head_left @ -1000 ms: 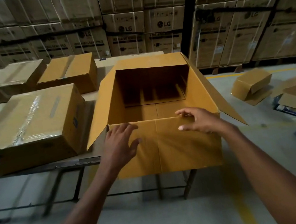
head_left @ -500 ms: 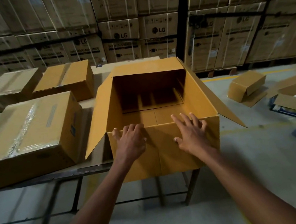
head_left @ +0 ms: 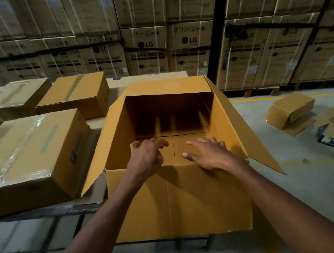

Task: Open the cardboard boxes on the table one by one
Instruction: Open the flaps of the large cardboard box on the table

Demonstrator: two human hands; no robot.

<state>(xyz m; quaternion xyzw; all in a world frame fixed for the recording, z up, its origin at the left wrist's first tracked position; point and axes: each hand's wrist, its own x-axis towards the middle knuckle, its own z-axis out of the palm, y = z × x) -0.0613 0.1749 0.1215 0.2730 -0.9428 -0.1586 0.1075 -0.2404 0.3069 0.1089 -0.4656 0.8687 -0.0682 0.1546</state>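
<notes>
While the open box [head_left: 180, 199] sits at the table's [head_left: 45, 212] near right corner, flaps spread wide, both hands reach over its near wall into it. The left hand [head_left: 145, 157] hangs with loosely curled fingers, holding nothing; the right hand [head_left: 208, 154] is spread flat, fingers straight. 3 taped boxes [head_left: 25, 157] wait along the table's left side.
</notes>
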